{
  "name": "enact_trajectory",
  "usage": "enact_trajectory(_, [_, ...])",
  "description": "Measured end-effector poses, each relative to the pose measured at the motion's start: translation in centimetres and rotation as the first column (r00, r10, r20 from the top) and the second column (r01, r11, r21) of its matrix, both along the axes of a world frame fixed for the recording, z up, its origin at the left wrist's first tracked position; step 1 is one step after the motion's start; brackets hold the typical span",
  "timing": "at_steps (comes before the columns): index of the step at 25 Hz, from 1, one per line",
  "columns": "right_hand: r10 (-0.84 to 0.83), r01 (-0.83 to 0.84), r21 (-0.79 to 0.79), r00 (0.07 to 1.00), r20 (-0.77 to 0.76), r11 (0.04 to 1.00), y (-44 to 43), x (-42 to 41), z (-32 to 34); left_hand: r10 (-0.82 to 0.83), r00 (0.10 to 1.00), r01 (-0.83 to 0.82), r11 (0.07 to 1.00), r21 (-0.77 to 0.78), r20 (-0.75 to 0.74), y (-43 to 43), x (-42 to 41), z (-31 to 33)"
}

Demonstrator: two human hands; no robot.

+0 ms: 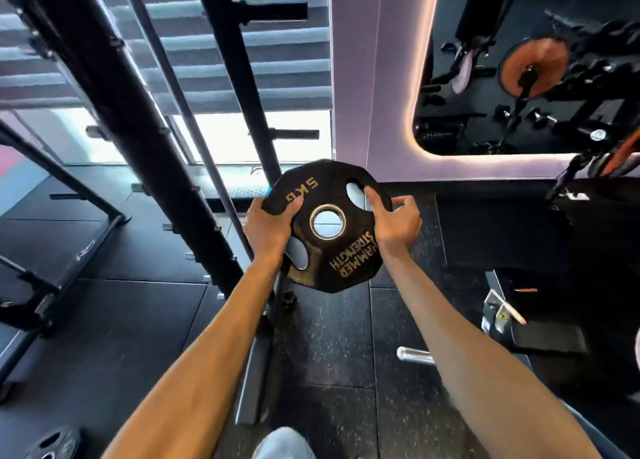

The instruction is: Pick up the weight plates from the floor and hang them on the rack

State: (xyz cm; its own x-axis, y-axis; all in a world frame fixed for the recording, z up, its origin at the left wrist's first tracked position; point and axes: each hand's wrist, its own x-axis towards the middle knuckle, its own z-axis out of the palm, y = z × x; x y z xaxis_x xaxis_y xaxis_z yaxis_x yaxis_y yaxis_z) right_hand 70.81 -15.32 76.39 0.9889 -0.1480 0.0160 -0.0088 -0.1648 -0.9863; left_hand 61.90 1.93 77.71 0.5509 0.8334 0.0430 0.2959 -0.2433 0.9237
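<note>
A black 5 kg weight plate [332, 247] with gold lettering and a steel-ringed centre hole is held up in front of me, its face toward the camera. My left hand [268, 228] grips its left edge, thumb on the face. My right hand [394, 219] grips its right edge, thumb through an oval grip hole. Just behind the plate stands the black rack upright [239, 77] with two horizontal pegs, one high up [273, 10] and one lower [294, 133], both bare. Another black plate [52, 443] lies on the floor at the bottom left.
Slanted black frame beams [114, 119] and a thin bar cross the left half. A bench [52, 271] stands at left. A mirror [533, 63] on the purple wall reflects gym gear. A chrome bar end [414, 354] and a small stand lie on the rubber floor at right.
</note>
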Motion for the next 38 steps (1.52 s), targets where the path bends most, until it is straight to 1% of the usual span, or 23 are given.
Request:
enact_trajectory(4, [-0.008, 0.007, 0.025, 0.998, 0.06, 1.0, 3.5, 8.5, 0.5, 0.03, 1.0, -0.03, 0.999, -0.019, -0.001, 3.9, 9.6, 0.4])
enact_trajectory(8, [-0.031, 0.032, -0.007, 0.996, 0.082, 0.999, 8.4, 18.4, 1.0, 0.016, 0.998, -0.012, 0.998, -0.06, 0.062, 8.9, 19.6, 0.3])
enact_trajectory(11, [-0.05, 0.051, -0.007, 0.994, 0.094, 0.999, 11.7, 24.7, 2.4, 0.008, 0.994, 0.0, 0.997, -0.078, 0.106, 12.3, 26.0, 1.8])
enact_trajectory(14, [-0.054, 0.05, 0.039, 0.994, 0.092, 0.998, 14.2, 30.4, 4.1, 0.003, 0.991, 0.005, 0.999, -0.054, 0.135, 15.0, 31.5, 4.2])
enact_trajectory(19, [-0.006, -0.015, 0.113, 0.983, 0.181, 0.993, 18.8, 40.3, 6.6, 0.037, 0.977, -0.044, 0.999, 0.028, 0.211, 18.2, 39.5, 7.9])
enact_trajectory(21, [0.032, -0.059, 0.122, 0.977, 0.213, 0.991, 20.8, 44.3, 7.4, 0.084, 0.968, -0.103, 0.992, 0.068, 0.235, 19.5, 42.6, 9.1])
enact_trajectory(23, [0.087, -0.126, 0.137, 0.962, 0.257, 0.983, 23.1, 49.1, 8.4, 0.165, 0.949, -0.199, 0.975, 0.104, 0.268, 20.6, 46.3, 10.7])
enact_trajectory(27, [0.193, -0.257, 0.158, 0.921, 0.339, 0.953, 26.9, 57.6, 11.1, 0.352, 0.884, -0.4, 0.91, 0.108, 0.306, 21.6, 52.4, 13.4])
enact_trajectory(29, [0.24, -0.304, 0.128, 0.9, 0.363, 0.944, 28.3, 61.2, 12.1, 0.423, 0.848, -0.477, 0.871, 0.114, 0.318, 21.4, 54.8, 14.3])
enact_trajectory(32, [0.321, -0.393, 0.141, 0.874, 0.365, 0.909, 30.3, 64.9, 13.4, 0.495, 0.788, -0.567, 0.815, 0.119, 0.364, 21.4, 57.7, 15.2])
enact_trajectory(38, [0.378, -0.468, 0.191, 0.848, 0.372, 0.863, 35.2, 69.9, 13.0, 0.553, 0.726, -0.651, 0.745, 0.148, 0.409, 24.5, 62.2, 15.5])
